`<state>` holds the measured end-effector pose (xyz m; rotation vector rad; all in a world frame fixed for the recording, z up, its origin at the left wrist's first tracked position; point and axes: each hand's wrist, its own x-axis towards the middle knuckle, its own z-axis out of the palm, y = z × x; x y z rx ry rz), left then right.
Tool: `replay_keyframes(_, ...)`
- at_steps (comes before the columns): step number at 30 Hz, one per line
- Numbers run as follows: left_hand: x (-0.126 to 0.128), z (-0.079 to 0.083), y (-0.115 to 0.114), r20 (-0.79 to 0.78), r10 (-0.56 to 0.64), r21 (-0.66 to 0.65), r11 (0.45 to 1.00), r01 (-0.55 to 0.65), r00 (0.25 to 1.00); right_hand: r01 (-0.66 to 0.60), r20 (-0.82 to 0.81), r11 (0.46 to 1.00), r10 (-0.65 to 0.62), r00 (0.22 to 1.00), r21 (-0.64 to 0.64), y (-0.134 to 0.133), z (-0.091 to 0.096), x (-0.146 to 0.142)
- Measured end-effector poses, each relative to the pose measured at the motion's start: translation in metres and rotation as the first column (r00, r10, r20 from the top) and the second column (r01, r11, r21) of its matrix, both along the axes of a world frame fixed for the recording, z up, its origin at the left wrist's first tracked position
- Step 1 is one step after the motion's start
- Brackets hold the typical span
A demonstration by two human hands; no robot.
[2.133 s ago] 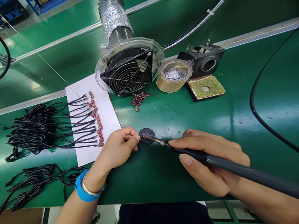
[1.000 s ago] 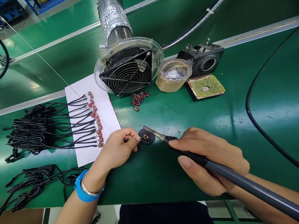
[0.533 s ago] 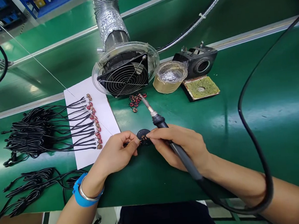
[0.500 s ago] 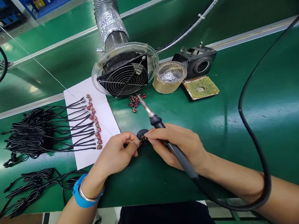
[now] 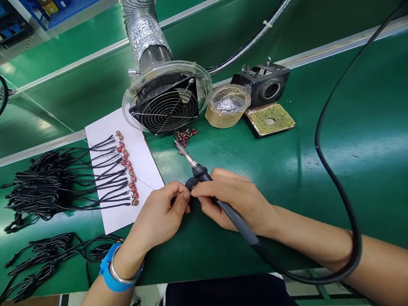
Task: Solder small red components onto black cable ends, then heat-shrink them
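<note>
The right hand (image 5: 241, 199) grasps a soldering iron (image 5: 234, 216). About two seconds ago the iron's tip was over the black disc (image 5: 189, 182); now it points towards the back edge of the worktop (image 5: 384, 157), in line with the pile of wound cores (image 5: 187, 136). The right hand's fingertips have come in by a small core (image 5: 193, 188) on the disc; whether they touch it is hard to tell. Just beside them, the left hand (image 5: 164, 211) stays pinched on a thin wire (image 5: 50, 114) slanting in from the back left. The white paper (image 5: 108, 123) bears a row of cores (image 5: 126, 166) joined by black cables (image 5: 37, 187); loose cables (image 5: 50, 259) lie near the front left corner. The fan (image 5: 168, 111) overhangs the back edge, left of the tub (image 5: 222, 118) and sponge (image 5: 277, 114). The widest stretch of worktop runs from the sponge to the right edge, crossed by the iron's lead (image 5: 356, 235).
</note>
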<state>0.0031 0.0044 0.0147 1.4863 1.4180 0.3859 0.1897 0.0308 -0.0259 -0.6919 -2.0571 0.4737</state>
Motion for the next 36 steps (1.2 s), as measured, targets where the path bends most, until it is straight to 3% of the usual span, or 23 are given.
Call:
replay_keyframes(8, 0.003, -0.010, -0.004, 0.111, 0.098, -0.083, 0.993, -0.089, 0.989, -0.014, 0.019, 0.998, 0.016, 1.000, -0.063, -0.004, -0.004, -0.003)
replay_keyframes(15, 0.004, -0.010, -0.006, 0.184, 0.124, -0.146, 0.984, -0.098, 0.975, -0.008, 0.013, 0.999, 0.008, 1.000, -0.043, -0.006, -0.005, -0.001)
replay_keyframes(22, 0.005, -0.011, -0.008, 0.223, 0.108, -0.186, 0.980, -0.067, 0.969, -0.115, 0.029, 0.992, 0.114, 0.993, 0.041, 0.000, -0.012, 0.003)
replay_keyframes(28, 0.007, -0.016, -0.011, 0.170, 0.198, -0.147, 0.974, -0.174, 0.965, -0.136, 0.057, 0.988, 0.141, 0.988, -0.076, 0.006, -0.010, 0.004)
replay_keyframes(36, 0.012, -0.018, -0.013, 0.200, 0.312, -0.173, 0.944, -0.280, 0.929, 0.005, -0.019, 0.993, -0.007, 1.000, -0.115, 0.008, -0.011, -0.004)
